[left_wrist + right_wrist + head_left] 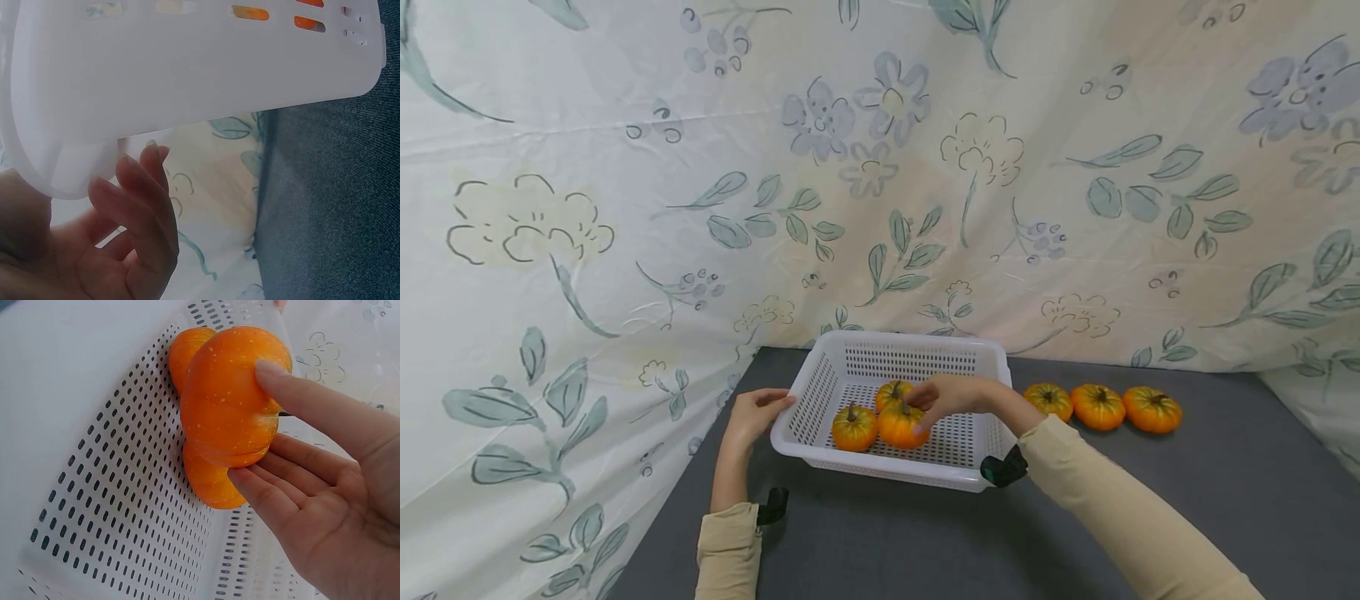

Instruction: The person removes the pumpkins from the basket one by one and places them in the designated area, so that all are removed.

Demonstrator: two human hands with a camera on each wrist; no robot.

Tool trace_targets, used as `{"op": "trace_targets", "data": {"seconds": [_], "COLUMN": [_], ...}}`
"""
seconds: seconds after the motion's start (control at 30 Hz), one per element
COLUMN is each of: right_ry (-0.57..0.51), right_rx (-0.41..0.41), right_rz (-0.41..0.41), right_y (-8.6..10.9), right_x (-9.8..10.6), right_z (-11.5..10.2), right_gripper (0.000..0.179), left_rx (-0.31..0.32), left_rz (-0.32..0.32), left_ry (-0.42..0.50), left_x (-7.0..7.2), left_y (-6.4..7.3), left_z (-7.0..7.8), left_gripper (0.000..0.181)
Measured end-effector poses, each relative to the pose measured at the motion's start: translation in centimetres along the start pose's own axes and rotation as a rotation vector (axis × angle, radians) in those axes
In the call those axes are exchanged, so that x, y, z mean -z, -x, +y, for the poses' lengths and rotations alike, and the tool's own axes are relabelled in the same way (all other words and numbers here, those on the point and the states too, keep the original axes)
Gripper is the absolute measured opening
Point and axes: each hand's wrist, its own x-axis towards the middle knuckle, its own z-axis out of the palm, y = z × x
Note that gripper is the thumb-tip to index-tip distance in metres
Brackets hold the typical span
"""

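Note:
A white perforated plastic basket [880,474] stands on the dark table, tilted slightly in the head view. My left hand [750,418] grips its left rim; in the left wrist view the fingers [147,215] curl up below the rim's edge. Inside the basket, my right hand [958,395] holds an orange pumpkin [898,430] with thumb and fingers. That pumpkin [234,394] is pinched at its sides in the right wrist view, overlapping two others there. Of these two, one small pumpkin [853,430] sits at the left and another pumpkin [889,391] behind.
Right of the basket, three more pumpkins line up on the dark table [880,542]: a left one [1047,401] partly behind my right forearm, a middle one [1098,407] and a right one [1152,410]. A floral cloth [880,267] hangs behind the table.

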Motion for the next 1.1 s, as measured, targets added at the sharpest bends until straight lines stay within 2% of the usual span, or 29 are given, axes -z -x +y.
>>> {"op": "trace_targets", "data": {"seconds": [0.63,1.1], "right_ry": [-0.055,-0.086], "right_rx": [0.051,0.129], "right_rz": [0.131,0.175], "right_y": [2.1,3.7], "right_x": [0.1,0.2], "right_z": [0.6,1.3], "right_gripper": [0.067,0.072], "left_rx": [0.005,0.0], "left_rz": [0.002,-0.001], "left_ry": [0.004,0.003], "left_x": [0.1,0.1], "left_y": [0.0,0.0], "left_z": [-0.2,-0.1], "left_gripper": [0.04,0.041]}}
